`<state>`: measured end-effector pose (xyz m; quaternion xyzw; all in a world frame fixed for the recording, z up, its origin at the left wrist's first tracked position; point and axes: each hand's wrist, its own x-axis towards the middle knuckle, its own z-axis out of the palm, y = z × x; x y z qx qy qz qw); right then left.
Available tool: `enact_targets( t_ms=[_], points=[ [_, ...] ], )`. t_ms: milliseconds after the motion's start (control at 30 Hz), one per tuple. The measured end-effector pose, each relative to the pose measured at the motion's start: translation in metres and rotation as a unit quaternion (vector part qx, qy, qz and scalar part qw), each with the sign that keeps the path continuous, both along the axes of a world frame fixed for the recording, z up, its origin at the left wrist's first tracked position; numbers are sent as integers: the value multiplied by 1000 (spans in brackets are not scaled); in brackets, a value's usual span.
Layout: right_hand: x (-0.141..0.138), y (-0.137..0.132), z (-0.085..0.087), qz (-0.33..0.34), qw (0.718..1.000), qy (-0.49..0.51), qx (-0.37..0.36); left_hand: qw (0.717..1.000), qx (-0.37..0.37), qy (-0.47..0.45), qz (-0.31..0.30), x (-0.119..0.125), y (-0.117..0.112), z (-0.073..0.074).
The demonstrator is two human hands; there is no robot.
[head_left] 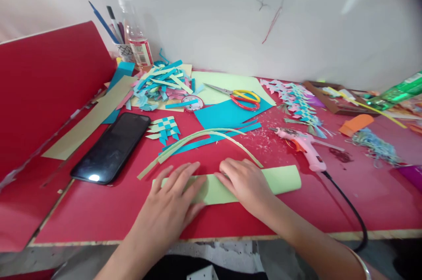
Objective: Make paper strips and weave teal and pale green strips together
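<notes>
A folded strip of light green paper (280, 180) lies along the near edge of the red table (99, 209). My left hand (171, 201) rests flat on its left part, fingers stretched out and apart. My right hand (245, 183) presses palm-down on its middle, fingers curled at the fold. Just beyond the hands lie long curved green paper strips (204, 134) and blue strips (211, 139). A small woven blue and green square (164, 129) sits behind them.
A black phone (112, 148) lies to the left. A pink glue gun (303, 143) with a black cord lies to the right. Farther back are scissors (240, 97) on green and blue sheets, a heap of paper scraps (161, 86), a woven chain (298, 104), a bottle (138, 38).
</notes>
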<state>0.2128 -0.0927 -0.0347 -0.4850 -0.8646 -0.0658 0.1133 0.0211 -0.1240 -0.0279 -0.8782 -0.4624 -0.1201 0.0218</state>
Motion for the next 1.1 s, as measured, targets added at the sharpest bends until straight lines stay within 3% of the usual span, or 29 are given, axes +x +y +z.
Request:
enact_targets(
  t_ms=[67, 133, 433, 700, 1100],
  points=[
    [0, 0, 0, -5, 1000, 5, -5, 996, -10, 23, -87, 1, -4, 2],
    [0, 1, 0, -7, 1000, 10, -10, 991, -22, 41, -127, 3, -9, 4],
    [2, 1, 0, -17, 997, 43, -60, 991, -68, 45, -101, 6, -18, 4],
    [9, -3, 4, 17, 990, 105, -92, 991, -81, 44, -95, 6, -19, 4],
    [48, 0, -1, 17, 989, 105, -99, 992, -74, 57, -90, 6, -19, 6]
  ],
)
